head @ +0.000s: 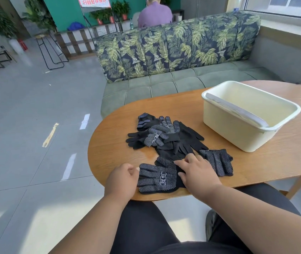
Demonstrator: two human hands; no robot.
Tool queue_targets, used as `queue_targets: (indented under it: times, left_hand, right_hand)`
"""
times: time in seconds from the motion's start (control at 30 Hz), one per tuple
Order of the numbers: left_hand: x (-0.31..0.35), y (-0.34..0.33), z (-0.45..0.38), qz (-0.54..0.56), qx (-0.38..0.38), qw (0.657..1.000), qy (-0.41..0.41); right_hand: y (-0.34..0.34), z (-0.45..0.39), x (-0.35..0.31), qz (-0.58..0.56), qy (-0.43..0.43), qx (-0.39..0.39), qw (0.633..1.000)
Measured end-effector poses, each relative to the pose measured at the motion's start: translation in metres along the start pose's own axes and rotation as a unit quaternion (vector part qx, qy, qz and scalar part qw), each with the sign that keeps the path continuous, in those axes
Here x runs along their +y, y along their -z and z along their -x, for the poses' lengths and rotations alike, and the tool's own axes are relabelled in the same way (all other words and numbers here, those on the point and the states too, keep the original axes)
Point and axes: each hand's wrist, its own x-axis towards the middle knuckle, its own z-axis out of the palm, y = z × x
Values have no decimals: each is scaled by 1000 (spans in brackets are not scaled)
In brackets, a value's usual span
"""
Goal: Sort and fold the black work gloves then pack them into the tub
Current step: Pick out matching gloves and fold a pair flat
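I look down at an oval wooden table [256,167]. A cream tub [246,114] stands on its far right part, and I place everything else from it. A grey handle [237,110] lies across the tub's near rim. Left of the tub, close but apart, sits a loose pile [166,135] of black gloves. Nearer me than the tub, one dotted glove [158,177] lies flat at the table's edge. My right hand [197,173] rests on its cuff end, fingers spread and fairly straight. My left hand [122,178] is at its fingertip end, fingers curled; it seems to pinch the tips, but I cannot tell for sure. Another dotted glove [218,161] lies just below the tub, beside my right hand.
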Motion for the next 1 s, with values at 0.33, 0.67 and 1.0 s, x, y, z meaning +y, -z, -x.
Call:
queue_targets:
  times: [0.33, 0.67, 1.0]
  left_hand:
    - [5, -14, 4, 53, 19, 997, 47]
    - [3, -10, 3, -37, -11, 999, -5]
    - [3, -6, -3, 24, -28, 999, 15]
  right_hand:
    - [-9, -4, 2, 0, 23, -24, 999]
    - [-11, -5, 3, -2, 22, -46, 999]
    - [-9, -6, 3, 19, 29, -67, 997]
